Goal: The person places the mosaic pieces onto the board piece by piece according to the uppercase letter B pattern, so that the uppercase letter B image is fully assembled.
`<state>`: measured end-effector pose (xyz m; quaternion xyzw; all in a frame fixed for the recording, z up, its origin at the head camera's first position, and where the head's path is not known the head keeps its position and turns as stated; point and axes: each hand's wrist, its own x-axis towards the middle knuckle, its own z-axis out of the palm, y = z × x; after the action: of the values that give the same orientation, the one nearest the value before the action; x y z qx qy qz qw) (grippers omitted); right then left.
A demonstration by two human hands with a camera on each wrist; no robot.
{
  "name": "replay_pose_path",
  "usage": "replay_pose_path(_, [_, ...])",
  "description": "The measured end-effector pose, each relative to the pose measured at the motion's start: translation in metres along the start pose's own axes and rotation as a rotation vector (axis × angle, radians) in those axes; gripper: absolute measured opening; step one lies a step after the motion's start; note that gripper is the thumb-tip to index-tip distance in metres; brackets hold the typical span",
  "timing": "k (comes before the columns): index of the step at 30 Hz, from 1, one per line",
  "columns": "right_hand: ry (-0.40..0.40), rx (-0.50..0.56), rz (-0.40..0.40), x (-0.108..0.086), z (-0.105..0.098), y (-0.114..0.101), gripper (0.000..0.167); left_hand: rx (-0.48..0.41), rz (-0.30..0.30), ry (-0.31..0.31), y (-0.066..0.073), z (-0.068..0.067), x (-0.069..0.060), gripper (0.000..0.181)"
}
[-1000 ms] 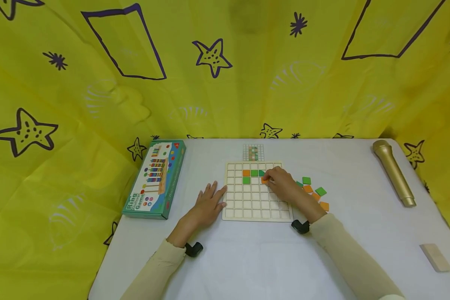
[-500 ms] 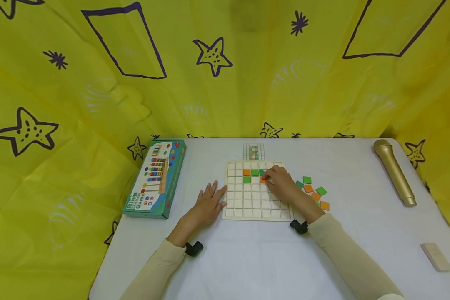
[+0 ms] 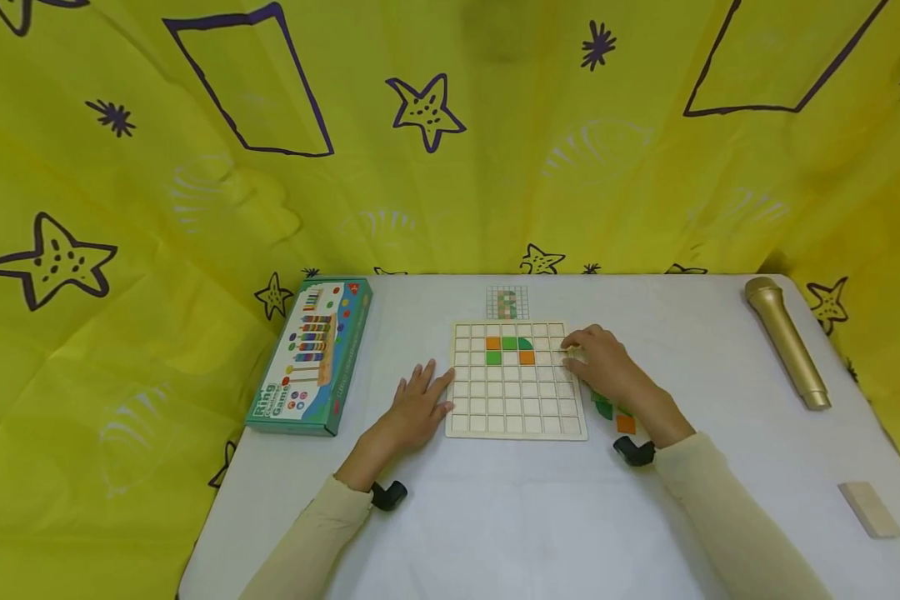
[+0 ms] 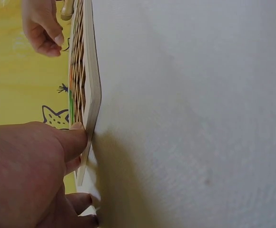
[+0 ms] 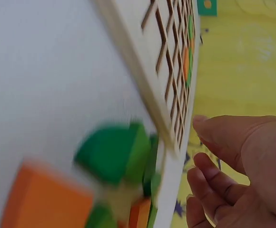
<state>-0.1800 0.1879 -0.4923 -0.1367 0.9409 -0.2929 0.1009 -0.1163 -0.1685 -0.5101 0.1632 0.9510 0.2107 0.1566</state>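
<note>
A pale wooden grid board (image 3: 502, 407) lies on the white table. Set in its upper cells are an orange square tile (image 3: 492, 343), a green square tile (image 3: 509, 343), a dark green rounded tile (image 3: 525, 343), a second green square (image 3: 493, 358) and a second orange square (image 3: 527, 357). My left hand (image 3: 414, 414) rests at the board's left side, fingers spread, thumb touching its edge in the left wrist view. My right hand (image 3: 603, 364) hovers over the board's right edge, fingers loosely bent with nothing between them. Beneath it lie loose tiles (image 5: 107, 152), partly hidden in the head view.
Behind the board lies a small pattern card (image 3: 507, 302). A green game box (image 3: 307, 358) stands at the left. At the right are a gold microphone (image 3: 787, 343) and a pale wooden block (image 3: 871, 509). A yellow patterned curtain (image 3: 450, 192) surrounds the table.
My right hand has let go of the orange tile, which lies in a cell below the rounded tile, and has moved right off the tiles. My left hand has stayed put.
</note>
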Motion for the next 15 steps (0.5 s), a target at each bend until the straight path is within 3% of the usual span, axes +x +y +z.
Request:
replay_pose_path(9, [-0.043,0.022,0.122,-0.026,-0.038,0.037,0.040,0.002,-0.013,-0.004,0.001,-0.001,0.000,0.060])
replay_pose_path(15, [-0.109,0.036,0.148,-0.035,-0.046,0.050,0.037,-0.010,-0.010,-0.003,0.002,-0.001,0.000,0.060])
